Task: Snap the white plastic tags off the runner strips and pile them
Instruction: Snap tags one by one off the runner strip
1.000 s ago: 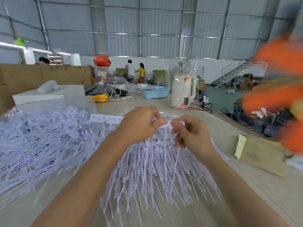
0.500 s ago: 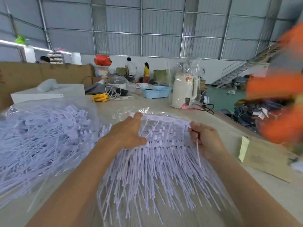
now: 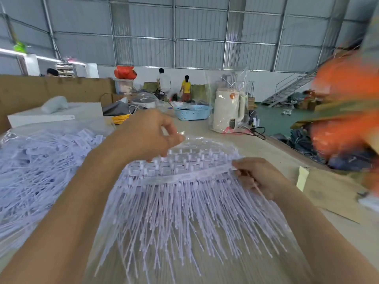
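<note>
Here, both hands work over a fanned bundle of runner strips (image 3: 174,203) lying in the middle of the desk (image 3: 266,148), the thin white stems spreading toward its near edge. The left hand (image 3: 143,134) hovers over the far end of the bundle, its fingers curled and its thumb and forefinger pinched on the edge of the clear plastic wrap (image 3: 205,141) that covers the strips' heads. The right hand (image 3: 260,177) sits at the bundle's right side, its grip clamped: curled fingers pinch the end of the flat white band that crosses the strips, and one loose stem runs down across the palm. The pile of white plastic tags (image 3: 41,167) fills the left part of the desk, just beside the left forearm, partly under clear bagging. Along the far edge stand a cream kettle (image 3: 228,109) in a clear bag and a blue basket (image 3: 192,112) to its left, well apart from the hands. A brown cardboard sheet (image 3: 332,191) lies at the right edge. The blurred orange shape at the far right cannot be told.
</note>
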